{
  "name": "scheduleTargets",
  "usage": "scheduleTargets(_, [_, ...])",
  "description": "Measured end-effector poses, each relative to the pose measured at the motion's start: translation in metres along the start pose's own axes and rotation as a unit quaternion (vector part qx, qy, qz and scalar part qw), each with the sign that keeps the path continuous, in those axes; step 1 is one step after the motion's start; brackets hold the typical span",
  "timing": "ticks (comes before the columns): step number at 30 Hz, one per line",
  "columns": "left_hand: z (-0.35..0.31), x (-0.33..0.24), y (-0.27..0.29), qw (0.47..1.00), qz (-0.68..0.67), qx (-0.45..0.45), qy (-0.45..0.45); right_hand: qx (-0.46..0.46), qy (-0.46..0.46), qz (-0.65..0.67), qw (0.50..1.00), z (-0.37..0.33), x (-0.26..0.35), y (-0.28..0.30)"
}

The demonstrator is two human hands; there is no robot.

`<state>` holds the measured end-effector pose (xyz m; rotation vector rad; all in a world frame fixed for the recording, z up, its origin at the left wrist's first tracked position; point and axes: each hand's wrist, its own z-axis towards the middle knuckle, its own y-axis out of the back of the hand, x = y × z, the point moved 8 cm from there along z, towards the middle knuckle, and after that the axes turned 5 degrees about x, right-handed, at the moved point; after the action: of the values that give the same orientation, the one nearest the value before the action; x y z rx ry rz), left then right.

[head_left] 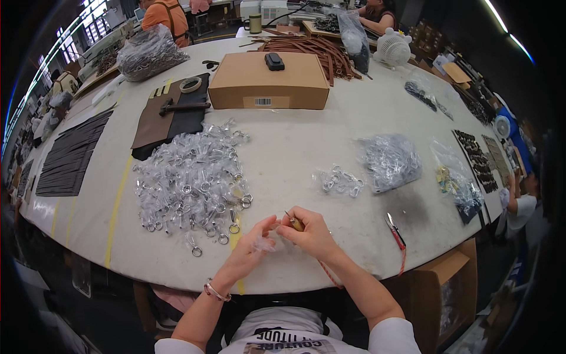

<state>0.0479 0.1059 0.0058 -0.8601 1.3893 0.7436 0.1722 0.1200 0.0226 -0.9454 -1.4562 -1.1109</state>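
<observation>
My two hands meet over the near edge of the white table. My left hand (pixel 246 252) is closed on a crumpled piece of clear plastic wrapping (pixel 263 243); whatever may lie inside it is too small to make out. Close beside it, my right hand (pixel 312 236) grips a wooden-handled awl (pixel 296 224), its thin metal tip pointing up and away. Left of my hands spreads a large heap of metal ring clasps in clear wrappers (pixel 188 177). One wrapped ring (pixel 196 251) lies apart at the heap's near side. Further right is a small group of bare metal clasps (pixel 342 182).
A bulging clear bag (pixel 391 160) sits right of the small group. Red-handled snips (pixel 395 232) with an orange cord lie near the right edge. A cardboard box (pixel 268 82) stands at the back, a hammer (pixel 184 107) on leather left of it. Black strips (pixel 73 154) lie far left.
</observation>
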Motion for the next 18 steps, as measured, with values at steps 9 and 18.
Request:
scheduleTargets(9, [0.012, 0.013, -0.003, 0.996, -0.062, -0.064, 0.027, -0.018, 0.023, -0.036, 0.999, -0.006, 0.009, 0.014])
scheduleTargets(18, [0.013, -0.008, 0.020, 0.966, -0.175, -0.170, -0.084, -0.271, -0.071, -0.486, 0.828, -0.031, -0.014, 0.166])
